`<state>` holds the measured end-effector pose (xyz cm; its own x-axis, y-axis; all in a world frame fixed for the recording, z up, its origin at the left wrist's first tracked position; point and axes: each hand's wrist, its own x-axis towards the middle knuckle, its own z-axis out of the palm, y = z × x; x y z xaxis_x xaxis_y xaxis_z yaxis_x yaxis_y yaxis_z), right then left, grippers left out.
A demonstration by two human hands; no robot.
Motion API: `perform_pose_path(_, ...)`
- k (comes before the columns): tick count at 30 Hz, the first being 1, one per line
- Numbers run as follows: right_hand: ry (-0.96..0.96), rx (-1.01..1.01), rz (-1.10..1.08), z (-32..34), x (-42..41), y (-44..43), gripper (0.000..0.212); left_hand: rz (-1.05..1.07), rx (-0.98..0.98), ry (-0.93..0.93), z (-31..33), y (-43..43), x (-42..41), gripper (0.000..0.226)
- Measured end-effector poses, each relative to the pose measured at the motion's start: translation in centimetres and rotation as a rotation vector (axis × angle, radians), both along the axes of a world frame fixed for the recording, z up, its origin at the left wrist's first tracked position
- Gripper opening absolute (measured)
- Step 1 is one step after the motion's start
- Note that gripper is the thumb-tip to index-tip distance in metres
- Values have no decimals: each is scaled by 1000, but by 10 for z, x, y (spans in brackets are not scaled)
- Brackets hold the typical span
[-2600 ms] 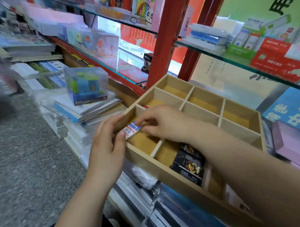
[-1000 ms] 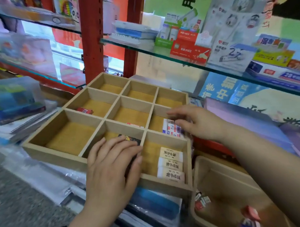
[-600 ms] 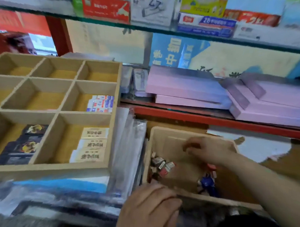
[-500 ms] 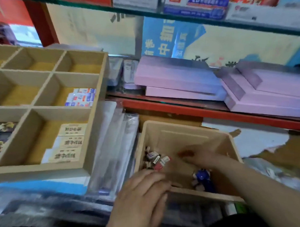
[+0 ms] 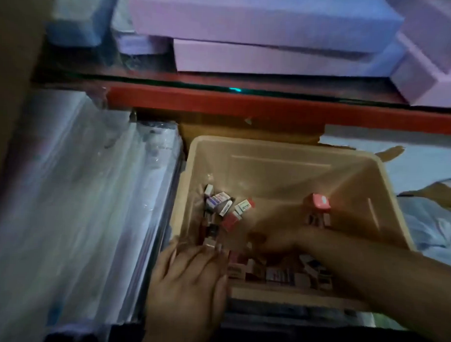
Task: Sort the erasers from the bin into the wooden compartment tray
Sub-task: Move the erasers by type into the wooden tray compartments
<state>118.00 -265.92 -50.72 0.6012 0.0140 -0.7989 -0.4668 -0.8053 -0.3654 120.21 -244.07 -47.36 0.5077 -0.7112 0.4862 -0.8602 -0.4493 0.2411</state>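
The beige bin (image 5: 271, 144) fills the lower middle of the head view, which is dark and blurred. Several small erasers (image 5: 225, 206) lie in its left part, and more erasers (image 5: 279, 273) are bunched along its near wall. A pink-red eraser (image 5: 320, 201) sits at the right. My right hand (image 5: 281, 239) is down inside the bin, fingers curled among the erasers; whether it holds one is hidden. My left hand (image 5: 190, 279) rests flat over the bin's near-left rim. The wooden tray's compartments are out of frame.
Pink flat boxes (image 5: 262, 23) are stacked on the shelf behind a red shelf rail (image 5: 247, 107). Plastic-wrapped stacks (image 5: 78, 191) lie left of the bin. A brown board (image 5: 13, 61) runs up the far left edge.
The view swung right and down from the tray onto the bin. My right hand left the tray and went deep into the bin; my left hand moved from the tray's front to the bin's rim.
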Motion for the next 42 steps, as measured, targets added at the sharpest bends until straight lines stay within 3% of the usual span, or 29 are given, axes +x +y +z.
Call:
perform_pose_path(3, -147, 89, -45, -9, 5, 5, 27, 21, -6, 9, -3, 0, 0, 54)
perform_pose_path(10, -258, 274, -61, -24, 7, 10, 17, 47, -41, -6, -4, -3, -4, 49)
perform_pose_path(13, -155, 373, -190, -22, 6, 12, 28, 55, -36, 9, -4, -3, -5, 50)
perform_pose_path(16, 13, 310, -198, -15, 8, 2, 28, 43, -38, 14, -3, -2, -4, 50)
perform_pose_path(20, 216, 81, -265, -3, -4, -27, 31, 38, -27, 22, -1, -2, -3, 50)
perform_pose_path(24, 394, 111, -160, -2, -14, -20, 25, 35, -21, 20, 0, -1, -4, 48)
perform_pose_path(33, 388, 153, -211, -10, -7, -15, 40, 38, -34, -1, -2, -2, -4, 47)
perform_pose_path(42, 362, 190, -95, -1, -9, 1, 24, 41, -40, 3, -3, -2, -4, 47)
